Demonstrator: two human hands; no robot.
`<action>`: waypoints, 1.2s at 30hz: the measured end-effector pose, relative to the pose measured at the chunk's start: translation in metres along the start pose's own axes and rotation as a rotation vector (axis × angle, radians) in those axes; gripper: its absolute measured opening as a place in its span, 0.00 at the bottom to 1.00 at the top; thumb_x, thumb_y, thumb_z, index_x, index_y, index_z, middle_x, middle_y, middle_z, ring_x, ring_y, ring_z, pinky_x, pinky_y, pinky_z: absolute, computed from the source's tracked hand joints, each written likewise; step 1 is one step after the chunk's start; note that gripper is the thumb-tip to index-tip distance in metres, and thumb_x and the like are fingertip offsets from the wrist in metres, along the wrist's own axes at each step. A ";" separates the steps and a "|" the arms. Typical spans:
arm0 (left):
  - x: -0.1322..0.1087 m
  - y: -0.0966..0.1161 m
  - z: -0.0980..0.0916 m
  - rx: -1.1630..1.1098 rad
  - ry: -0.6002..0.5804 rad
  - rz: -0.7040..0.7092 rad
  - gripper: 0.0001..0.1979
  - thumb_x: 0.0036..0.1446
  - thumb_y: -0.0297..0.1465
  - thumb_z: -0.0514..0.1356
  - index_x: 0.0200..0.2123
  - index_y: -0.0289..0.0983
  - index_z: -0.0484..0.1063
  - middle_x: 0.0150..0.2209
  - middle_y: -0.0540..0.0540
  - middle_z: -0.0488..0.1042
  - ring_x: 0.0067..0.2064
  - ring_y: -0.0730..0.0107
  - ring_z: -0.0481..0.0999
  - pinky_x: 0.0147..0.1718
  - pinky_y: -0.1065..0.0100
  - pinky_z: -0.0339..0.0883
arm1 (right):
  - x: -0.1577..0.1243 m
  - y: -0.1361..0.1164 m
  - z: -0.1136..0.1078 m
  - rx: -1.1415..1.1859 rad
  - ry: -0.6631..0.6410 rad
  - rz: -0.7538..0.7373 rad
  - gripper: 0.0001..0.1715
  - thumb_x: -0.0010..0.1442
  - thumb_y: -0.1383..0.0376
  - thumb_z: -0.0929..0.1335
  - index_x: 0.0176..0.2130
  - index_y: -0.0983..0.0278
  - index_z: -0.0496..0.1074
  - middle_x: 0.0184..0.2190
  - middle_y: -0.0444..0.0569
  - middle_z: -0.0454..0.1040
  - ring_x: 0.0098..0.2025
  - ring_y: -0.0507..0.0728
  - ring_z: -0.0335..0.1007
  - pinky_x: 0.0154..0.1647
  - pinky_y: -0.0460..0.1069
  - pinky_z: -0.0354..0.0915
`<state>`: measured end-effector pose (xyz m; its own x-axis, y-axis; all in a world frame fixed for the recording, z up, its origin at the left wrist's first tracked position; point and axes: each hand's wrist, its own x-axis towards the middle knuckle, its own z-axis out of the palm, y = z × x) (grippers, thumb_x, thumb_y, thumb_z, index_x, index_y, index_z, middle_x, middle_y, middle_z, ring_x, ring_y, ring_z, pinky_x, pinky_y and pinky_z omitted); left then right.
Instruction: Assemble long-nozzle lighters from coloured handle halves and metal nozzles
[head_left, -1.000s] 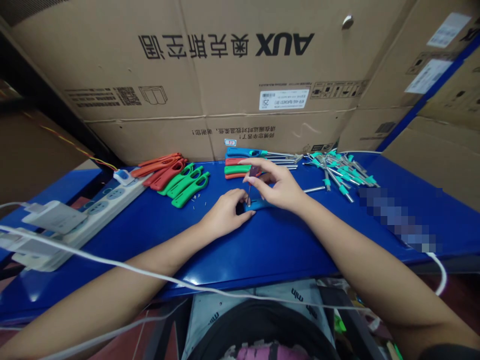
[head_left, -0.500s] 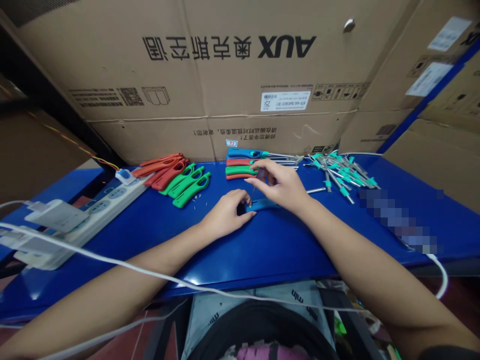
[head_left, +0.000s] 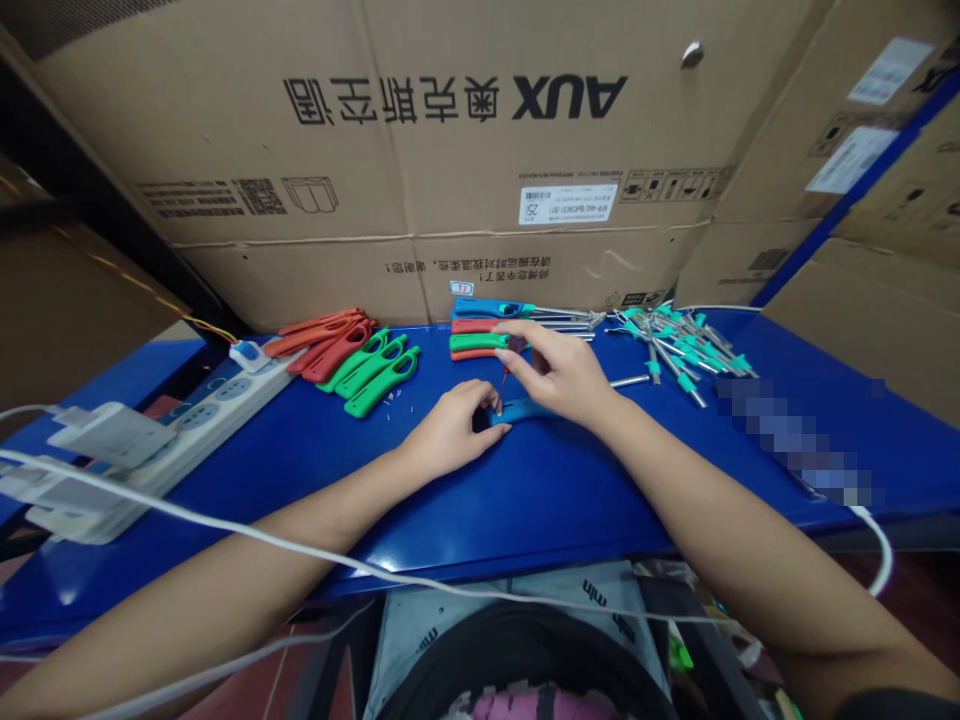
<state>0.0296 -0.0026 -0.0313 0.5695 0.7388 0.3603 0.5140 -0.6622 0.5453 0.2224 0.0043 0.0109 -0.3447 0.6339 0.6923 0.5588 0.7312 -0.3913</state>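
My left hand (head_left: 448,432) rests on the blue table (head_left: 525,500), fingers curled and pressing on the end of a blue plastic handle piece (head_left: 525,408). Over that piece my right hand (head_left: 559,370) pinches a small screwdriver (head_left: 504,380) with a dark red handle, its thin shaft pointing down toward the handle. A few tiny screws (head_left: 395,399) lie on the table to the left of my left hand.
Red handles (head_left: 322,335) and green handles (head_left: 371,365) lie at the back left, assembled lighters (head_left: 495,325) behind my hands, metal tubes with teal tips (head_left: 679,340) at the back right. A white power strip (head_left: 150,430) and cables sit left. Cardboard boxes (head_left: 450,150) wall the back.
My right hand has tilted and lowered the screwdriver slightly, shifting a little toward the back. My left hand has stayed on the blue handle.
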 end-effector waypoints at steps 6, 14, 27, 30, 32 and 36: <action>-0.001 0.000 0.000 0.002 -0.003 -0.002 0.09 0.56 0.33 0.65 0.35 0.38 0.67 0.37 0.47 0.73 0.39 0.62 0.73 0.41 0.63 0.67 | 0.001 -0.001 0.003 0.249 -0.080 0.030 0.20 0.69 0.60 0.62 0.59 0.61 0.66 0.44 0.49 0.79 0.27 0.50 0.71 0.31 0.47 0.68; 0.000 -0.001 0.001 0.005 -0.003 -0.002 0.09 0.56 0.33 0.64 0.36 0.39 0.67 0.37 0.47 0.73 0.40 0.62 0.74 0.42 0.62 0.68 | 0.001 -0.001 -0.005 0.027 -0.142 -0.045 0.21 0.69 0.62 0.62 0.60 0.61 0.65 0.48 0.52 0.78 0.39 0.55 0.76 0.39 0.49 0.69; 0.000 0.000 0.000 -0.002 -0.009 -0.016 0.09 0.57 0.35 0.63 0.35 0.38 0.67 0.37 0.46 0.73 0.40 0.61 0.74 0.43 0.60 0.69 | 0.000 -0.001 -0.004 0.049 -0.128 -0.076 0.21 0.69 0.61 0.62 0.59 0.60 0.68 0.46 0.50 0.79 0.36 0.54 0.76 0.40 0.50 0.71; 0.000 0.000 0.000 0.001 -0.011 -0.020 0.09 0.56 0.35 0.63 0.35 0.38 0.67 0.37 0.46 0.73 0.40 0.61 0.74 0.43 0.60 0.69 | 0.000 -0.003 0.001 0.253 -0.105 -0.020 0.21 0.70 0.63 0.59 0.59 0.60 0.68 0.45 0.50 0.79 0.34 0.52 0.76 0.36 0.48 0.72; 0.000 0.001 0.000 0.000 -0.008 -0.018 0.09 0.56 0.35 0.63 0.35 0.38 0.67 0.37 0.46 0.73 0.40 0.61 0.74 0.43 0.60 0.69 | 0.001 -0.001 0.002 0.250 -0.045 -0.013 0.16 0.68 0.61 0.64 0.53 0.62 0.72 0.43 0.50 0.79 0.34 0.52 0.76 0.35 0.48 0.71; -0.001 0.001 0.000 -0.003 0.005 -0.016 0.09 0.56 0.34 0.64 0.36 0.38 0.68 0.38 0.46 0.74 0.40 0.61 0.74 0.43 0.60 0.69 | 0.001 0.001 -0.004 0.021 -0.011 -0.075 0.13 0.63 0.58 0.70 0.46 0.62 0.76 0.38 0.49 0.80 0.35 0.54 0.76 0.39 0.48 0.70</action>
<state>0.0299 -0.0037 -0.0312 0.5581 0.7501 0.3547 0.5212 -0.6496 0.5535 0.2259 0.0048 0.0137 -0.3935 0.5796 0.7136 0.5150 0.7820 -0.3511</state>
